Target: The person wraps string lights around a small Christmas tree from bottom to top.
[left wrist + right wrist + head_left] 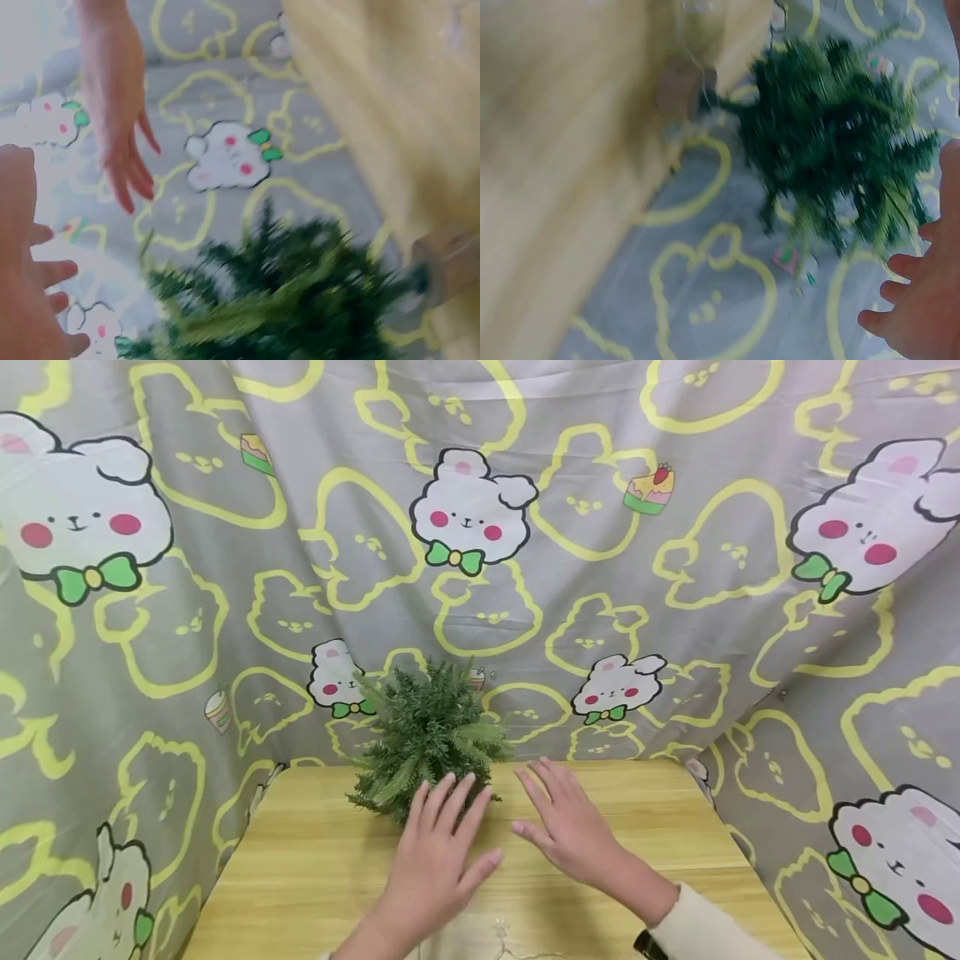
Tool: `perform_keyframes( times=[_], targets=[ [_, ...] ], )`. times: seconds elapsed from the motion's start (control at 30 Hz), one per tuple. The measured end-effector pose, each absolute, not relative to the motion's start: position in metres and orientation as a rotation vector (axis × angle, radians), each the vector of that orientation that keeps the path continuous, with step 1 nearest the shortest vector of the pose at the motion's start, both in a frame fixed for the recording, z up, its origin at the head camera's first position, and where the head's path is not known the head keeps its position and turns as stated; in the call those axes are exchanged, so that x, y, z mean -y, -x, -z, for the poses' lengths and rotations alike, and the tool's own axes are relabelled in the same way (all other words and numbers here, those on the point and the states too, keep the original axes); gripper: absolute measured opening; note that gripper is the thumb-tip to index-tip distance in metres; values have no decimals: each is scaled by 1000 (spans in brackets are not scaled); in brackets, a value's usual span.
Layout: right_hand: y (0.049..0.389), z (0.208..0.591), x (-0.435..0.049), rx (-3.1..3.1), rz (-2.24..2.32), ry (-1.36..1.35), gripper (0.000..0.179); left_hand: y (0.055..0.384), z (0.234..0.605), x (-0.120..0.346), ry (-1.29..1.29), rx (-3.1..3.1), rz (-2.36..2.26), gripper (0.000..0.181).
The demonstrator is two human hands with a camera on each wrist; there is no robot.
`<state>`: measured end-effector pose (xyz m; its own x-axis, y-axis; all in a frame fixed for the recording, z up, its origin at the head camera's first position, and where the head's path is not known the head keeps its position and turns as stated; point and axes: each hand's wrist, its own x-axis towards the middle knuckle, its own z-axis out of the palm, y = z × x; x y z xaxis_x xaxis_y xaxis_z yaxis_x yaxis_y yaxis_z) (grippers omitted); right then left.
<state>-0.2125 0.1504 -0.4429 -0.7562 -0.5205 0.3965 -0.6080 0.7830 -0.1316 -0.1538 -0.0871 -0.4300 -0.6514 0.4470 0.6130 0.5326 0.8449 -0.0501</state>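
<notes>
On the table point(300, 877), the small tree point(435, 735) is seen toward the far edge, left of the table's middle; probably light, soft and springy up top, likely bent easily, so a hold is best taken at the stiffer-looking brown base point(450, 266). The left hand point(438, 860) is held over the table's middle, in front of the tree, fingers spread, nothing gripped; contact cannot be told. A thin string point(510, 952) is seen at the table's near edge. The right hand point(573, 835) is held right of the table's middle, fingers extended, nothing gripped.
</notes>
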Motion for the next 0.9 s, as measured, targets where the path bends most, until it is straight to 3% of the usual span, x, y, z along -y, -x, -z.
perform_keyframes(
  times=[0.37,0.9],
  targets=[
    [183,496,-133,2662,-516,-869,71,129,518,83,713,2236,193,61],
    [161,572,-113,2588,-427,-971,61,130,610,102,625,2389,58,67]
  ],
)
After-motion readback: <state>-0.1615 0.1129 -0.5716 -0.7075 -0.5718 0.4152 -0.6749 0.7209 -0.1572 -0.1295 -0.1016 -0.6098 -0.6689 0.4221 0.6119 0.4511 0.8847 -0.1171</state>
